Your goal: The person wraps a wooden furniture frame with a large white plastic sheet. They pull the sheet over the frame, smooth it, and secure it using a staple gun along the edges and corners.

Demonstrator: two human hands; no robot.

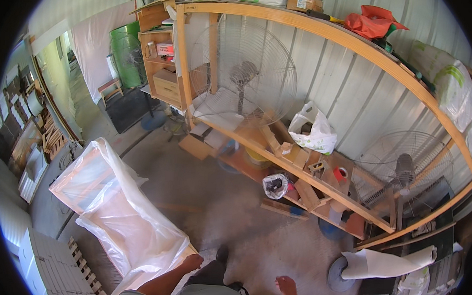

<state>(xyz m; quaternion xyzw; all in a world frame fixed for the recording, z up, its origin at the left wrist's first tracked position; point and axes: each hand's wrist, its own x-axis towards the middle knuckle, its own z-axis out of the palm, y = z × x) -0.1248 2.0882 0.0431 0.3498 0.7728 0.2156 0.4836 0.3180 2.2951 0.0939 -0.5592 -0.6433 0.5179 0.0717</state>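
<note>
My left hand [192,262] is beside the near right corner of a long wooden piece wrapped in clear plastic film [129,208]. Its fingers are curled in, and whatever they may hold is hidden. I cannot tell whether the hand touches the film or only passes in front of it. Off to the right, over the concrete floor, hangs my right hand [285,286], its fingers loosely bent and apart with nothing seen in them. One dark shoe [222,253] shows between the hands.
A wooden rack [320,181] with two large fans stands against the metal wall, holding boxes, a white bag [312,131] and wood offcuts. At right, a pale roll [391,263] lies by a grey disc [340,274]. Stacked white panels [50,266] stand at lower left.
</note>
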